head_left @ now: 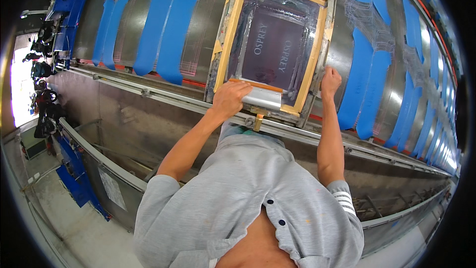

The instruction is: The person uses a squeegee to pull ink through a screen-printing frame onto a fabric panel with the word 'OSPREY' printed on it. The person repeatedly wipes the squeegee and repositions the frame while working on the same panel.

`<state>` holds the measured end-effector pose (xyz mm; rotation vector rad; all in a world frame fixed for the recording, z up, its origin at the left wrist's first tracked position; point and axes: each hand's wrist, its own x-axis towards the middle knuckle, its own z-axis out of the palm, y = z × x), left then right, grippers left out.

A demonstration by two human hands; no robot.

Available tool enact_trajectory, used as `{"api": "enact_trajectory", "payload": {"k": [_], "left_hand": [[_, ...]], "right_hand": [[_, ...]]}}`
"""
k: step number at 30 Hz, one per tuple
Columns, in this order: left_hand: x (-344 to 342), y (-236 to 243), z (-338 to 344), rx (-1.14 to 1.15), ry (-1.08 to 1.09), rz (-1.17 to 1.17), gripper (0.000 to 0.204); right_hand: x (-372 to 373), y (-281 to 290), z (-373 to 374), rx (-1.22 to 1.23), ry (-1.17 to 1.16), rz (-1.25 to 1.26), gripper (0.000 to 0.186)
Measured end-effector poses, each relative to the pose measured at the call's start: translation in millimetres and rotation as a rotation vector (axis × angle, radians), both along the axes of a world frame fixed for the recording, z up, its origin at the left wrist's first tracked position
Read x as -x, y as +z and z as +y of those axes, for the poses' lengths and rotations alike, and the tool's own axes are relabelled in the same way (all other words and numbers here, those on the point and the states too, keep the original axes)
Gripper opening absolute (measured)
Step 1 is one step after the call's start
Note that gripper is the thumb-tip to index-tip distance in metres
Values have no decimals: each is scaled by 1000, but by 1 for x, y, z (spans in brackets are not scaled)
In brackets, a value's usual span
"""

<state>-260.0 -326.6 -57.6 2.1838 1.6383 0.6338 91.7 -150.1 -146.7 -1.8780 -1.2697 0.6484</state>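
Observation:
A screen printing frame (216, 67) with yellow tape along its inner edge lies on the long dark table in front of me. Its dark mesh (270, 44) carries pale lettering, with a dark red patch near the lower end. Across that near end rests a squeegee (267, 98) with a silver holder and an orange strip. My left hand (229, 99) is closed over the squeegee's left end, fingers on top. At the frame's right edge, my right hand (330, 83) is curled closed against the rim; its fingertips are partly hidden.
Blue cut fabric pieces (171, 30) lie in rows on both sides, more blue pieces (364, 84) to the right. A metal rail (347, 144) runs along the table's near edge. Blue equipment (69, 10) stands at the far left.

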Motion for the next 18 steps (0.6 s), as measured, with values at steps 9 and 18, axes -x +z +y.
{"api": "enact_trajectory", "payload": {"k": [9, 18], "left_hand": [[-1, -13, -9, -2, -3, 115, 44], [11, -44, 112, -221, 5, 119, 37]], "right_hand": [[33, 18, 29, 27, 1, -172, 40], [49, 25, -20, 155, -21, -264, 40]]}}
